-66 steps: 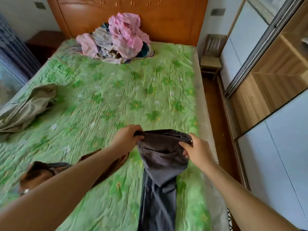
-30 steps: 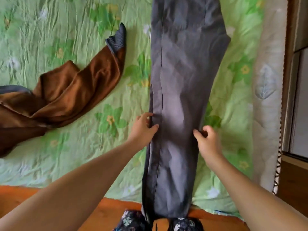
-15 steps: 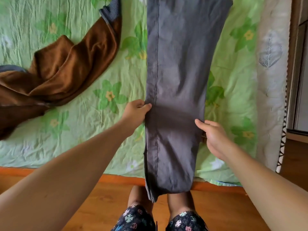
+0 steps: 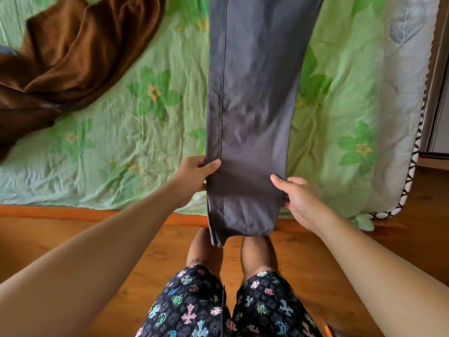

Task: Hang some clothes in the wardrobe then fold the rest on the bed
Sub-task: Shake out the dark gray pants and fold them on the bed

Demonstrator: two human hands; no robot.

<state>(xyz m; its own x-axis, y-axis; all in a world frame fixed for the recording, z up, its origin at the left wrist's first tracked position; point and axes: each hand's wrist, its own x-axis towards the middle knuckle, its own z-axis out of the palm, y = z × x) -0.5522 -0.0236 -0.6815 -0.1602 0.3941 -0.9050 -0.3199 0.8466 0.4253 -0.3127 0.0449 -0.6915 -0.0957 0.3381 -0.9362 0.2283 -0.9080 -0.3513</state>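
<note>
So the grey trousers point(image 4: 252, 93) are laid lengthwise down the bed point(image 4: 121, 147) as one long flat strip, looks like leg stacked on leg. The fabric is smooth and woven, with soft creases and a dark stitched seam running down the left side. The hem end hangs off the near edge of the bed, in front of the person's knees. The far end is cut off by the top of the frame, so no idea how that part lies.

Left hand point(image 4: 194, 173) pinches the left edge of the strip, thumb flat on top, fingers tucked under the cloth out of sight. Right hand point(image 4: 298, 198) does the same on the right edge: thumb on top, fingers curled under, mostly hidden.

The bed has a thin, really crinkly green sheet with a darker leaf and yellow flower print. Along the right side a pale quilted pad point(image 4: 401, 69) sticks out, with stitched leaf shapes and a black zigzag trim. Far left there's a brown garment point(image 4: 73, 57), soft and kinda velvety, bunched in heavy folds and running off the frame. Can't tell what sort of garment it is.

The bed's near edge is a glossy orange wooden rail point(image 4: 48, 210), and the floor point(image 4: 401, 239) is similar polished wood. The person's dark shorts point(image 4: 206, 307) have pastel cross motifs. A pale panel point(image 4: 439, 93) at the far right is too cropped to identify.
</note>
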